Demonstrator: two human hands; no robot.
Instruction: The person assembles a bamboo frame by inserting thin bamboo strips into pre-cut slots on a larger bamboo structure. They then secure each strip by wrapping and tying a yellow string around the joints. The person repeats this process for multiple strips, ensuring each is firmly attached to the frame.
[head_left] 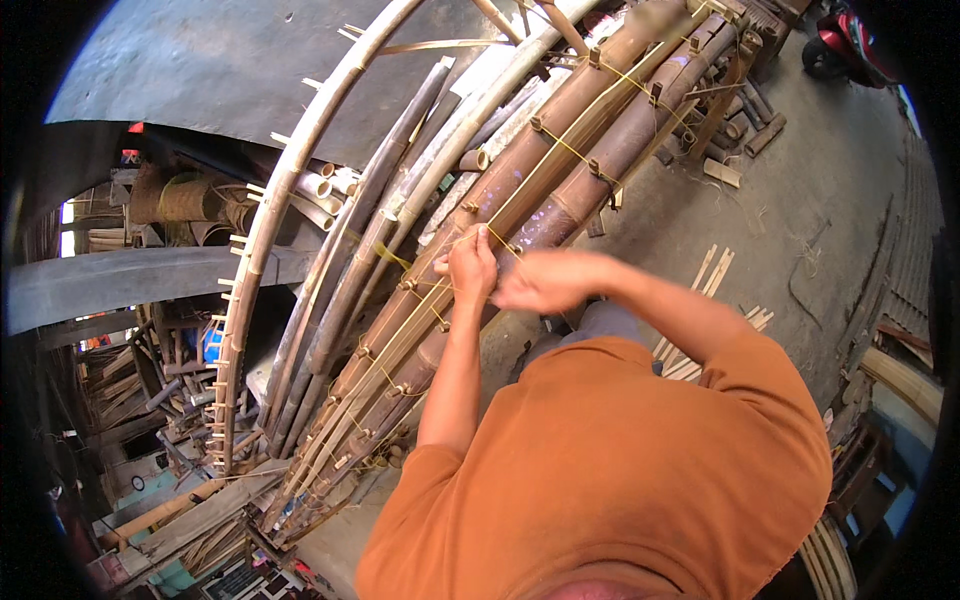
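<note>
Two thick brown bamboo poles (570,205) run side by side on a slant in front of me. Small wooden pegs stick out of them, and thin split bamboo strips (540,175) lie lengthwise between them. Yellow cord (565,146) zigzags across from peg to peg. My left hand (472,265) is closed over the strips, thumb up, with the cord pinched at its fingertips. Just to its right, beside the nearer pole, my right hand (552,281) is smeared by motion, so its fingers cannot be made out.
Beyond the poles lie several loose bamboo lengths (345,260) and a curved pole with pegs (262,235). Cut bamboo pieces (765,135) and pale slats (710,275) rest on the floor at right. A red motorbike (850,50) stands at the far right.
</note>
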